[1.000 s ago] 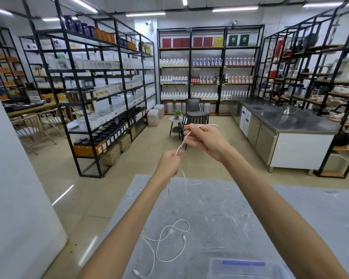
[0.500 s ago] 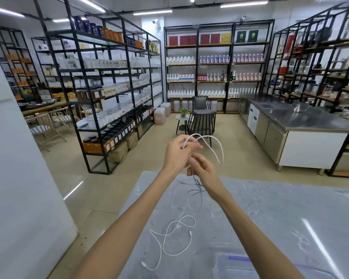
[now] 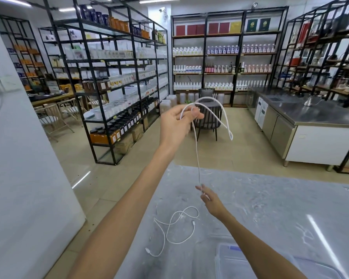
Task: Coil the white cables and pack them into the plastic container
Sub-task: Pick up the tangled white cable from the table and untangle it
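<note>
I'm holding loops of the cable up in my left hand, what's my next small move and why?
Probably bring the right hand up to the left hand to lay another loop: a straight, uncoiled stretch of the white cable runs between them, with its lower end pinched in the right.

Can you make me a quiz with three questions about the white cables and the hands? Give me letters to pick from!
1. Where is the loose cable?
A. on the grey table
B. on the floor
C. on a chair

2. How many white cables can you see?
A. one
B. two
C. four

3. What is the left hand doing?
A. lying flat
B. gripping cable loops in the air
C. pointing at shelves

Answers:
1 A: it lies in curls on the tabletop.
2 B: there is the held cable and the loose one.
3 B: its fingers curl round the loops, while the right hand pinches the same cable lower down.
</note>
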### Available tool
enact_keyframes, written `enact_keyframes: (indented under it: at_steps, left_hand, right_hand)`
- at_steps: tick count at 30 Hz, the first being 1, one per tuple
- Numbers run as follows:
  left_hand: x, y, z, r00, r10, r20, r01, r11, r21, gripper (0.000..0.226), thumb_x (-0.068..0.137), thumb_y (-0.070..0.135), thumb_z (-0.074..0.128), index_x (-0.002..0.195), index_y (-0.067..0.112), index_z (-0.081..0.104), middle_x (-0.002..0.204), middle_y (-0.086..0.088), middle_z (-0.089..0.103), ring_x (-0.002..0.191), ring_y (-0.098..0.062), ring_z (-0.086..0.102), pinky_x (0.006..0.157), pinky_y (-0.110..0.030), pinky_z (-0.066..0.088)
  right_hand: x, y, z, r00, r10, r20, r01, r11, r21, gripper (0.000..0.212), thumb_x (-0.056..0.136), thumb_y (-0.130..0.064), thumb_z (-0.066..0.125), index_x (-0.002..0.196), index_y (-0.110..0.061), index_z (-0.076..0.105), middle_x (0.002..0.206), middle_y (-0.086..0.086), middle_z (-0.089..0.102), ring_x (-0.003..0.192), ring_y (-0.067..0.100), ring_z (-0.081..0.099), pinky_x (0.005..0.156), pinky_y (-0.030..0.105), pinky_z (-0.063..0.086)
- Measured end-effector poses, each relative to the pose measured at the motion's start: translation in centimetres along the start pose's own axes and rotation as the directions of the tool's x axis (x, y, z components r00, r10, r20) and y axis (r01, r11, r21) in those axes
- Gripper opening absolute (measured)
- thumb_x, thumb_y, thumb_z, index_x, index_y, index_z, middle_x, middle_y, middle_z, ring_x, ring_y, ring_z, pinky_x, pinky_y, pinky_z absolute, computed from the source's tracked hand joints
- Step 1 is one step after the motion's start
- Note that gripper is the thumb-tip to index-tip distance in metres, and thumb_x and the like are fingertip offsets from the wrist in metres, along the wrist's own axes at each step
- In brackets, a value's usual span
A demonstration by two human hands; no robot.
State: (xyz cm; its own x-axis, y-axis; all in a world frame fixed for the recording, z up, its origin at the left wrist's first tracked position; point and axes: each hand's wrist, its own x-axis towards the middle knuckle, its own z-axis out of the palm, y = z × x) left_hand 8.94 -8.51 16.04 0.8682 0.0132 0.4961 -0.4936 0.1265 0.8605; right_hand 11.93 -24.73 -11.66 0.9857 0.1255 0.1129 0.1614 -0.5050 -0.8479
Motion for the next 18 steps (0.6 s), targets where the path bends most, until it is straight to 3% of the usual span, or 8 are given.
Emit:
enact_keyframes:
  at_steps: [2,4,5,7,10,13,15,18]
  left_hand:
    - [0.2,0.8,-0.2,0.999,0.033,-0.017,-0.033,0.999,-0.03,0.007,0.093,0.017,0.065,0.095,0.014,0.072,0.077,0.0,0.076,0.038,0.001,0.045,0.044,-0.018,0.039]
    - [0.5,1.5,-0.5,0.997,0.069,-0.02,-0.07,0.996,-0.05,0.007,0.093,0.019,0.066,0.093,0.014,0.071,0.078,0.001,0.076,0.039,0.003,0.049,0.044,-0.015,0.041]
    - [0.7,1.7,-0.6,0.996,0.082,-0.017,-0.083,0.996,-0.042,0.008,0.093,0.019,0.066,0.093,0.013,0.071,0.079,0.001,0.076,0.039,0.002,0.047,0.041,-0.013,0.037]
    - [1.0,1.7,-0.8,0.997,0.081,0.014,-0.081,0.997,0.016,0.007,0.092,0.018,0.066,0.091,0.014,0.072,0.08,-0.002,0.076,0.04,0.002,0.047,0.038,-0.013,0.034]
    - [0.8,0.4,-0.1,0.997,0.0,0.08,-0.01,0.992,0.128,0.006,0.091,0.016,0.067,0.093,0.016,0.073,0.078,0.0,0.077,0.037,-0.005,0.039,0.037,-0.016,0.033]
    - [0.2,-1.4,1.7,0.993,-0.074,0.09,0.059,0.985,0.163,0.008,0.091,0.012,0.068,0.091,0.009,0.075,0.077,-0.003,0.077,0.034,-0.006,0.036,0.036,-0.018,0.032]
    - [0.1,-2.0,2.9,0.992,-0.103,0.076,0.088,0.98,0.178,0.01,0.09,0.012,0.068,0.092,0.005,0.075,0.081,-0.007,0.077,0.035,-0.005,0.037,0.037,-0.018,0.033]
    - [0.6,-1.9,3.9,0.996,-0.081,0.035,0.074,0.983,0.165,0.012,0.09,0.011,0.067,0.095,0.002,0.075,0.084,-0.011,0.078,0.034,0.0,0.043,0.038,-0.013,0.035]
  right_hand:
    - [-0.2,1.4,-0.4,0.96,0.234,0.154,-0.242,0.969,0.038,0.037,0.099,-0.003,0.049,0.136,0.003,0.05,0.127,0.019,0.06,0.109,0.025,0.058,0.088,0.026,0.046]
    - [-1.2,3.0,-0.7,0.826,0.501,0.26,-0.497,0.864,-0.083,0.034,0.097,-0.01,0.052,0.13,-0.001,0.056,0.104,0.012,0.063,0.076,0.018,0.062,0.063,0.024,0.047]
    - [-1.7,3.6,-1.1,0.776,0.57,0.27,-0.555,0.82,-0.136,0.034,0.096,-0.008,0.051,0.129,-0.003,0.058,0.099,0.01,0.063,0.066,0.014,0.06,0.058,0.023,0.046]
    - [-1.9,4.1,-1.9,0.774,0.601,0.201,-0.591,0.799,-0.115,0.037,0.096,-0.001,0.047,0.131,-0.002,0.055,0.103,0.013,0.062,0.066,0.015,0.056,0.058,0.023,0.043]
    - [-1.3,1.6,-3.6,0.901,0.398,0.171,-0.433,0.844,0.316,0.057,0.093,0.015,0.032,0.145,-0.008,0.038,0.143,0.018,0.047,0.109,0.024,0.053,0.079,0.025,0.044]
    - [-1.5,-4.3,-5.0,0.955,-0.008,0.297,-0.21,0.687,0.695,0.065,0.096,0.002,0.041,0.152,-0.027,0.026,0.156,-0.001,0.034,0.144,0.016,0.029,0.113,0.032,0.026]
    - [-2.6,-7.9,-4.4,0.921,-0.176,0.347,-0.117,0.726,0.678,0.064,0.096,-0.015,0.053,0.151,-0.032,0.025,0.148,-0.001,0.048,0.137,0.017,0.043,0.114,0.032,0.032]
    - [-4.9,-8.6,-0.2,0.896,-0.153,0.418,-0.024,0.922,0.387,0.034,0.102,-0.028,0.047,0.132,-0.015,0.055,0.088,0.004,0.072,0.084,0.018,0.067,0.084,0.027,0.051]
